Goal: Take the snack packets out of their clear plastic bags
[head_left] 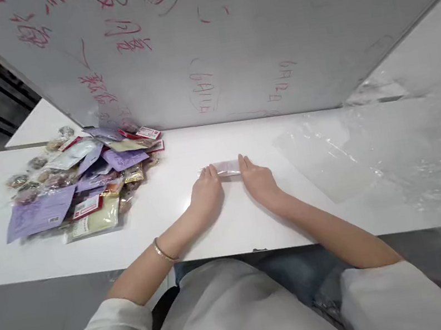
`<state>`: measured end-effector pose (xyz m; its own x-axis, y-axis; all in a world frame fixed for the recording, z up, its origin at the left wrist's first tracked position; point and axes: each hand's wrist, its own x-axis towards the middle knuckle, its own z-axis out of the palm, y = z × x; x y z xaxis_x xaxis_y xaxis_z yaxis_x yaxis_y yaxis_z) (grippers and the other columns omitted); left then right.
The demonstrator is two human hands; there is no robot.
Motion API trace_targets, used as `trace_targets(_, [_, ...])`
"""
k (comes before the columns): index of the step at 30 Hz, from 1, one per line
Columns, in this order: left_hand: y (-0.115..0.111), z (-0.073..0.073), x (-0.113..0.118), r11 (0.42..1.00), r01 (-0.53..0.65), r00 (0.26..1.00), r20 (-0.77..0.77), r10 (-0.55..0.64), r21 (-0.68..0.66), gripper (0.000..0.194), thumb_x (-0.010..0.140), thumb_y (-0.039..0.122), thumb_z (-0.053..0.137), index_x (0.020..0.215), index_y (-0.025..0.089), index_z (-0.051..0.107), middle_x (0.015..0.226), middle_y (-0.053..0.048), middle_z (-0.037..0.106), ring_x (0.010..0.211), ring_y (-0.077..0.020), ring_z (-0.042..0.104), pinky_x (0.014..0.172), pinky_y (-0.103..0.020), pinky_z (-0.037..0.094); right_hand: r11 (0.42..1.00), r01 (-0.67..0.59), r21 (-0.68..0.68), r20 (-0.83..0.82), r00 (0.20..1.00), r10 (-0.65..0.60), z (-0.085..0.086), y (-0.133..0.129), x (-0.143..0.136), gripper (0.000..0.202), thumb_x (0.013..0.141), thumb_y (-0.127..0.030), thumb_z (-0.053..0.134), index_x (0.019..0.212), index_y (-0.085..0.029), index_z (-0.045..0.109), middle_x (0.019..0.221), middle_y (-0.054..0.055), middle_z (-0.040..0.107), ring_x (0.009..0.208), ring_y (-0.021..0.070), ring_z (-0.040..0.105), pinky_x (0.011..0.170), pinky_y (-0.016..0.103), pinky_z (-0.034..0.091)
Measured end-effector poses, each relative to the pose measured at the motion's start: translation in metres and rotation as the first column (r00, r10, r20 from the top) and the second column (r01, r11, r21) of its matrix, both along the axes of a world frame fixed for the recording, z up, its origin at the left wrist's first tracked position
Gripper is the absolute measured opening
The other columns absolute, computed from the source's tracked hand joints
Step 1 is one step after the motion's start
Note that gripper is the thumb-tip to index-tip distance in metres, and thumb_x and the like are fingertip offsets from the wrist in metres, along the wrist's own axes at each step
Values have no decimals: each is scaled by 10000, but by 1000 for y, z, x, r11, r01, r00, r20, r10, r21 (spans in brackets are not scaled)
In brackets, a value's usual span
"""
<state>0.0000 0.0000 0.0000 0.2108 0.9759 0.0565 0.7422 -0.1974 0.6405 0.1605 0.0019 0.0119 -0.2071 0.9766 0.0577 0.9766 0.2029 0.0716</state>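
Observation:
Between my two hands lies a narrow clear plastic packet [228,168] with something pale pinkish inside, folded or rolled into a strip, on the white table. My left hand [206,190] is closed on its left end, fingers together and pointing away from me. At the right end, my right hand [257,180] grips the packet in the same way, thumb side inward. The thumbs are mostly hidden, and I cannot make out what the plastic contains.
A heap of small packets, among them a purple sachet [42,213] and a pale green sachet [93,219], covers the table's left side. Clear plastic bags [342,161] spread over the right. A whiteboard [234,44] with red writing stands behind the white table [160,209].

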Motion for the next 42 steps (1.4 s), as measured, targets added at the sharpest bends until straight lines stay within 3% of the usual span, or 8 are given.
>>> trace_targets(4, [19, 6, 2, 993, -113, 970, 222, 102, 37, 492, 912, 102, 398, 1358, 133, 601, 1302, -175, 671, 1193, -306, 635, 1048, -471, 456, 996, -1, 87, -54, 999, 6, -6, 11, 6, 726, 797, 80, 324, 1504, -39, 437, 1489, 185, 457, 759, 220, 750, 609, 316, 610])
trace_targets(9, [26, 20, 9, 982, -34, 669, 726, 159, -185, 408, 845, 199, 513, 1198, 174, 715, 1144, -88, 736, 1051, -239, 657, 937, -363, 490, 963, -61, 263, -143, 985, 101, -18, 29, 21, 597, 916, 34, 310, 1456, -100, 528, 1451, 157, 522, 994, 231, 744, 781, 308, 619])
trace_targets(15, [32, 26, 12, 897, 33, 471, 799, 375, -441, 361, 687, 444, 827, 812, 112, 760, 684, -28, 672, 669, -147, 589, 679, -279, 453, 879, -130, 460, -227, 939, 257, -26, 42, 33, 420, 1035, -164, 383, 1365, -272, 620, 1434, 62, 590, 1406, 268, 473, 1183, 575, 341])
trace_targets(21, [25, 19, 26, 946, -34, 261, 911, 319, -322, 358, 683, 343, 858, 978, 155, 780, 961, -76, 766, 873, -182, 682, 869, -326, 502, 963, 21, 269, -529, 839, 129, -23, 19, 1, 640, 988, -207, 436, 1600, -155, 257, 1623, 161, 316, 1526, 304, 235, 1217, 578, 263])
trace_targets(25, [19, 11, 32, 960, -8, 282, 920, 272, -281, 301, 743, 320, 815, 1004, 173, 784, 1075, -94, 766, 983, -214, 695, 935, -355, 505, 999, -21, -25, -834, 552, -9, -8, 7, 0, 754, 966, -455, 494, 1613, -200, 202, 1671, 119, 193, 1539, 297, 190, 1189, 545, 330])
trace_targets(32, [29, 2, 31, 962, 40, 386, 892, 233, -269, 334, 778, 385, 791, 1043, 181, 790, 1074, -84, 768, 937, -217, 686, 879, -348, 508, 927, -91, -364, -916, -145, -373, 8, 19, 32, 603, 718, -431, 807, 1258, -194, 680, 1268, 106, 700, 1162, 275, 651, 1021, 441, 503])
trace_targets(37, [30, 4, 32, 961, 36, 528, 822, 215, -274, 347, 836, 478, 727, 1068, 228, 790, 1145, -86, 741, 1069, -260, 650, 973, -401, 469, 871, -249, -423, -868, -164, -468, 14, 10, 39, 230, 729, -389, 798, 920, -262, 794, 873, 8, 769, 818, 209, 705, 779, 360, 562])
trace_targets(42, [26, 7, 26, 959, 0, 706, 680, 200, -282, 403, 934, 580, 533, 1148, 305, 735, 1336, -63, 640, 1278, -274, 544, 1057, -415, 418, 948, 22, -319, -917, -261, -302, 40, 37, 121, 285, 686, -380, 832, 889, -190, 769, 917, 50, 763, 815, 193, 710, 753, 316, 581])
